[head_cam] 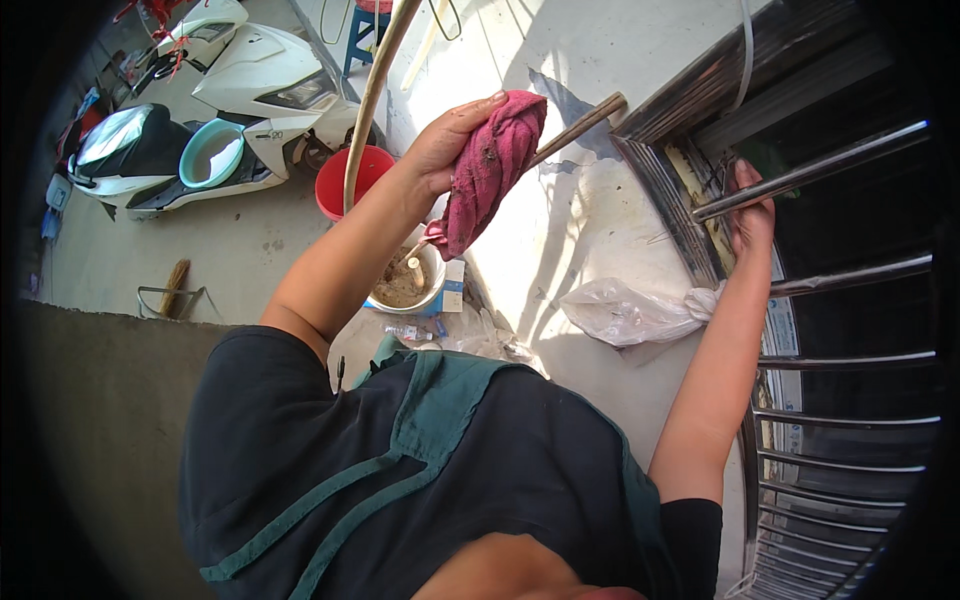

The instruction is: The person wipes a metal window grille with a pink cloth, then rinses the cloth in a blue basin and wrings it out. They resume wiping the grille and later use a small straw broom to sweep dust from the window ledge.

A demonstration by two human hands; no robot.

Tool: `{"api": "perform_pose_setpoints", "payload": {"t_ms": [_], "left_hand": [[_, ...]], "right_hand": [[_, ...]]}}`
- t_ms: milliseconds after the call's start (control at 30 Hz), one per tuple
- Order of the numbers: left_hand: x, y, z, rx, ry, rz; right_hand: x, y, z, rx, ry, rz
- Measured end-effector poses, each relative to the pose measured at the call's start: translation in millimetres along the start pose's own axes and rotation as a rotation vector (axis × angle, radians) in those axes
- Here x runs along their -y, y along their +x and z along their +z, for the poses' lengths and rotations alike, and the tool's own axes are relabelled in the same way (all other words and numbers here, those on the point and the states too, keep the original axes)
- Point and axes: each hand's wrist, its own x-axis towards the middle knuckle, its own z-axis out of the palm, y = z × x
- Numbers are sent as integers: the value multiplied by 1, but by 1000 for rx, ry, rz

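My left hand [459,139] grips a bunched pink cloth [495,169] with dark dirt on it, held up in front of the pale wall. My right hand [752,214] reaches past a metal window bar [814,171], at the inner edge of the dark window frame [667,199]. The bar crosses in front of that hand and partly hides it, so whether the fingers hold anything cannot be told. A knotted translucent plastic bag [626,311] hangs beside my right forearm. Below the cloth, a white bucket [405,304] holds murky, brownish contents and a light-coloured handle.
A white scooter [262,75] carries a light-blue basin [212,153] on its footboard. A red bucket [352,180] stands nearby, behind a curved wooden pole [371,97]. Another rod juts out beyond the cloth. Horizontal bars line the window at right; a low wall [112,390] is at left.
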Motion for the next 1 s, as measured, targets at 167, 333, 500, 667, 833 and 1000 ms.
{"api": "perform_pose_setpoints", "payload": {"t_ms": [167, 333, 500, 667, 833, 1000], "left_hand": [[-8, -4, -5, -40, -41, 16], [3, -20, 5, -86, 119, -4], [35, -29, 24, 10, 309, -6], [70, -50, 58, 155, 404, -121], [95, -69, 66, 147, 514, -133], [83, -103, 32, 51, 763, -67]], "right_hand": [[-6, -15, -23, -234, -131, -412], [20, -131, 49, -302, -300, -701], [-22, -196, 70, 261, -284, -398], [-78, -238, 80, 604, -85, 130], [-102, -264, 59, 567, -75, 294], [-125, -281, 36, 502, -39, 280]]}}
